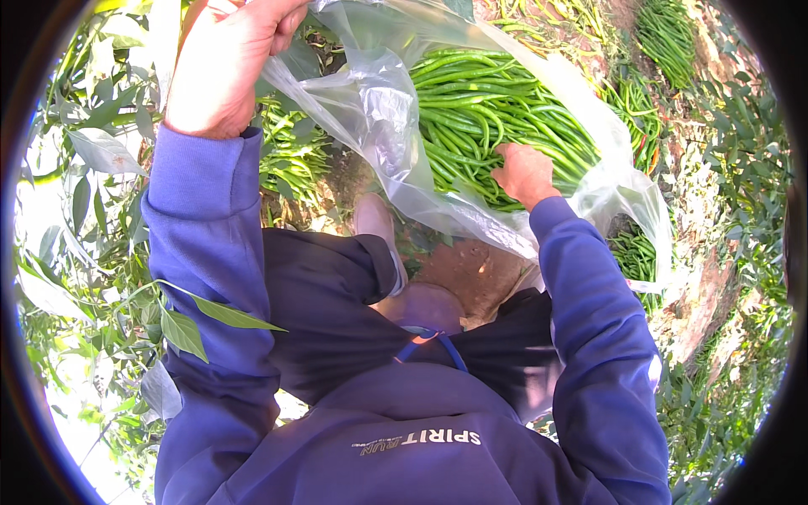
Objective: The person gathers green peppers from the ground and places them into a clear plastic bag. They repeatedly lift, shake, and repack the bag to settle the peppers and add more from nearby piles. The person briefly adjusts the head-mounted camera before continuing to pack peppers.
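A clear plastic bag [385, 101] lies wide-mouthed before me, filled with long green chili peppers [467, 107] that mostly run side by side. At the upper left, my left hand [227, 63] grips the bag's rim and draws it up; the picture's top edge cuts off some fingers. My right hand [527, 173] reaches inside the bag, resting on the peppers near their lower side. Its fingers are bent and their tips are partly hidden, so whether they hold a pepper is unclear.
Piles of green peppers lie on the soil at left [290, 151], upper right [666, 41] and right below the bag [634, 252]. Leafy plants [95, 151] crowd both sides; one leafy sprig [221, 312] crosses my left sleeve. My shoe [374, 218] stands below the bag.
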The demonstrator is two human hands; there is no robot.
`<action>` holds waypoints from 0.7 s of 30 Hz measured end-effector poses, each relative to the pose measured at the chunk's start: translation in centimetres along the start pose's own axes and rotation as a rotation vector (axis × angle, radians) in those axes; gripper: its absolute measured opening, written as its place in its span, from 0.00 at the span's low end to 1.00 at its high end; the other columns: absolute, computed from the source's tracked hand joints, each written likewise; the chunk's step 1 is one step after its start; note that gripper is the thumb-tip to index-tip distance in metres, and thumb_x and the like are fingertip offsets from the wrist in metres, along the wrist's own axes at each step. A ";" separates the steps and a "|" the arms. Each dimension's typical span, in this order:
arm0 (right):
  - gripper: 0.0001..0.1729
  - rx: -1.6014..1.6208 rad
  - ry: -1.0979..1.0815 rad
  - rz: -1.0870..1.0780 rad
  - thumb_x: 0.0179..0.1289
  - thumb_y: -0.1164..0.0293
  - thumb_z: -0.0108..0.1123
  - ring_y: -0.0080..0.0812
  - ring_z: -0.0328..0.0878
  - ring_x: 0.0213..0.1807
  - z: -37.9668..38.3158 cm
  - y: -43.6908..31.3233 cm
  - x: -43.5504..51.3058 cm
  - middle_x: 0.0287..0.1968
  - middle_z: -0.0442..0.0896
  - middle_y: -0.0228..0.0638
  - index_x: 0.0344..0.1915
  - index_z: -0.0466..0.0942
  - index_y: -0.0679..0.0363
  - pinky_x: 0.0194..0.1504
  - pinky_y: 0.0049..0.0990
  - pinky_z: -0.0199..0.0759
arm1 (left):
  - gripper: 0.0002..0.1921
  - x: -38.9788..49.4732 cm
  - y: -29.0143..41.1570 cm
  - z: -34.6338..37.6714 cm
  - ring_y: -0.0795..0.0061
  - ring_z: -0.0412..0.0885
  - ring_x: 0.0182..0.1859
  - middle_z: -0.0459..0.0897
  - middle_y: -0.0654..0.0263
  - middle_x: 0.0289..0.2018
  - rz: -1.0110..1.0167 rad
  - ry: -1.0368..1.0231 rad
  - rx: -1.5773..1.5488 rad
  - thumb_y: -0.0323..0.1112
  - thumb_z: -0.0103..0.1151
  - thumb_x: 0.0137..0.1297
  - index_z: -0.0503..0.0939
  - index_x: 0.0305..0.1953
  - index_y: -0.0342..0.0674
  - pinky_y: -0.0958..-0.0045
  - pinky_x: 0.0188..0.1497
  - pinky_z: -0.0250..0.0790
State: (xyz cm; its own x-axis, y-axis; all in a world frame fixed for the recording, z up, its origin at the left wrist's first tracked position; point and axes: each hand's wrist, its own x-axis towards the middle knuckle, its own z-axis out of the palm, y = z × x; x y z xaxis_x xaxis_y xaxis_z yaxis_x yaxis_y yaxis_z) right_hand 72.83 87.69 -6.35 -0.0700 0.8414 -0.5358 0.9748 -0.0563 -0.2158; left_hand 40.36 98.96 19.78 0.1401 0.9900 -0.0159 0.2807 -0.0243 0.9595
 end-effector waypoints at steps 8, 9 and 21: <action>0.15 0.333 0.196 -0.171 0.66 0.65 0.69 0.55 0.87 0.46 2.2 2.5 1.4 0.40 0.90 0.47 0.52 0.90 0.52 0.50 0.47 0.80 | 0.14 -1.3 2.8 2.2 0.87 0.62 0.23 0.70 0.79 0.20 0.015 0.006 -0.011 0.28 0.57 0.71 0.74 0.24 0.47 0.78 0.28 0.50; 0.15 0.305 0.171 -0.189 0.66 0.65 0.69 0.55 0.87 0.46 2.3 2.6 1.4 0.40 0.90 0.47 0.52 0.90 0.51 0.50 0.47 0.80 | 0.14 -1.3 3.0 2.2 0.87 0.62 0.23 0.70 0.79 0.20 0.005 0.005 -0.003 0.29 0.57 0.71 0.75 0.24 0.47 0.78 0.28 0.51; 0.11 0.459 0.378 -0.209 0.70 0.66 0.66 0.56 0.87 0.46 3.0 2.2 2.6 0.41 0.89 0.52 0.46 0.90 0.57 0.50 0.47 0.79 | 0.13 -1.0 2.5 2.5 0.87 0.64 0.23 0.72 0.79 0.21 0.025 0.037 -0.018 0.31 0.59 0.71 0.76 0.24 0.47 0.79 0.28 0.53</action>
State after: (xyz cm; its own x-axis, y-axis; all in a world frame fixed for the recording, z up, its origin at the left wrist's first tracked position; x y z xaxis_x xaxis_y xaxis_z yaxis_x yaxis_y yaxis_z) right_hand 74.17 88.14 -10.71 -0.0880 0.9867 -0.1366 0.7525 -0.0241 -0.6582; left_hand 43.33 97.55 21.45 0.1115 0.9936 0.0186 0.2607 -0.0473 0.9643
